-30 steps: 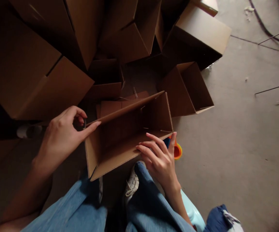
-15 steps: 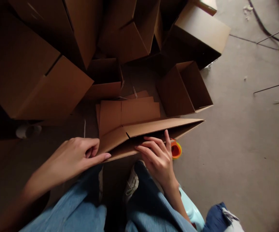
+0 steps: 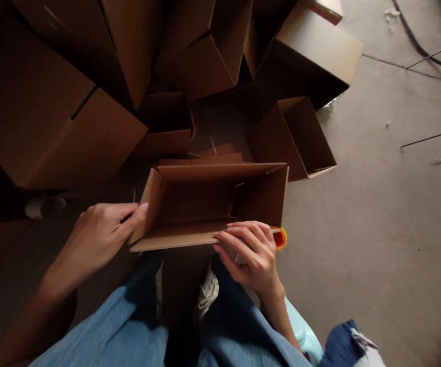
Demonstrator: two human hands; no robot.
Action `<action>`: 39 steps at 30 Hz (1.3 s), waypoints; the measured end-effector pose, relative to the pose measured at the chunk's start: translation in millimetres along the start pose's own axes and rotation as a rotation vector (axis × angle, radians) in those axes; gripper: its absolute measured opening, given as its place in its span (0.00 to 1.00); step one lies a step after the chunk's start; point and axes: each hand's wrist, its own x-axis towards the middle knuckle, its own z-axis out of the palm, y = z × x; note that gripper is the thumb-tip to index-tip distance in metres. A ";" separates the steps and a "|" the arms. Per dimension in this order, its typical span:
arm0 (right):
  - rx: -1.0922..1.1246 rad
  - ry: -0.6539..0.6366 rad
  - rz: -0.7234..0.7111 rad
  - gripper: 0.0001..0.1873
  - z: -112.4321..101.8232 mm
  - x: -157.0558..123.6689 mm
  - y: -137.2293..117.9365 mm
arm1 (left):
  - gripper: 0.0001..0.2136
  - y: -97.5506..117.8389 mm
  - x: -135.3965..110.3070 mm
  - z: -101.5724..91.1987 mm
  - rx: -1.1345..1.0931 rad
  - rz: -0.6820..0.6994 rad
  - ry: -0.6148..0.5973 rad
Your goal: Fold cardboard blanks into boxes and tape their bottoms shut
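Observation:
In front of my legs a cardboard box [image 3: 201, 173] stands squared out, its open top facing me and its inside showing. My left hand [image 3: 108, 232] is closed on the box's left edge, thumb against the cardboard. My right hand [image 3: 249, 252] grips the near edge, fingers over the rim inside and thumb outside. Partly behind the box's near right corner is an orange and yellow tape roll [image 3: 280, 238]. Flat cardboard pieces [image 3: 220, 159] lie just beyond the box, mostly hidden by it.
Large cardboard boxes [image 3: 63, 122] crowd the left and back. A smaller open box [image 3: 295, 137] stands to the right, another [image 3: 167, 122] behind. A white roll [image 3: 45, 206] lies at left. Thin dark rods [image 3: 430, 137] rest on the concrete floor [image 3: 377, 239]. Something light blue [image 3: 302, 329] is beside my leg.
The box has gone from nearly flat to an open rectangle. My left hand has moved left and up with its left side; my right hand stays at the near edge, fingers now folded over it.

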 end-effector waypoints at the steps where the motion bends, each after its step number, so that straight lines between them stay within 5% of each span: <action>1: 0.016 0.020 -0.002 0.06 0.5 0.1 -1.4 | 0.25 -1.4 0.2 0.8 0.006 -0.015 0.015; 12: -0.119 0.286 -0.063 0.22 19.2 -20.8 -13.9 | 0.24 3.7 -5.6 1.6 0.015 -0.011 0.378; 19: -0.052 0.202 -0.023 0.16 32.4 -10.7 -11.1 | 0.26 -8.6 3.5 -0.6 0.073 -0.174 0.081; 26: -0.055 0.078 -0.020 0.04 30.4 -7.0 -14.9 | 0.29 -24.7 7.5 -9.2 -0.056 -0.146 -0.160; 39: -0.067 0.039 0.001 0.05 29.2 -7.0 -15.7 | 0.31 -12.3 13.1 -13.6 -0.045 -0.119 -0.230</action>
